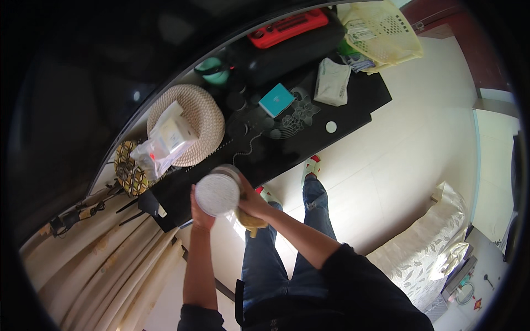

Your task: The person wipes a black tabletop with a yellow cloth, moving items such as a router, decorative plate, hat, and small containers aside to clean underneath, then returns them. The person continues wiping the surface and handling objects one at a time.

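Between my two hands is a round container (217, 195) with a pale grey-white circular face turned up towards me. My left hand (202, 215) grips its left side. On the other side, my right hand (253, 201) holds it, and a yellowish cloth (251, 221) hangs below that hand. How the cloth is held is partly hidden by the hand and the container. Both are raised over the front edge of a black cabinet (285, 153). A string of beads (248, 149) lies on the cabinet top just beyond the container.
On the cabinet are a woven round item (209, 120) bearing a bagged white box (176, 134), a teal box (276, 100), a tissue pack (332, 82), a white disc (331, 126), and a yellow plastic basket (387, 37). A large dark screen (83, 82) stands behind. Curtains (103, 269) hang left.
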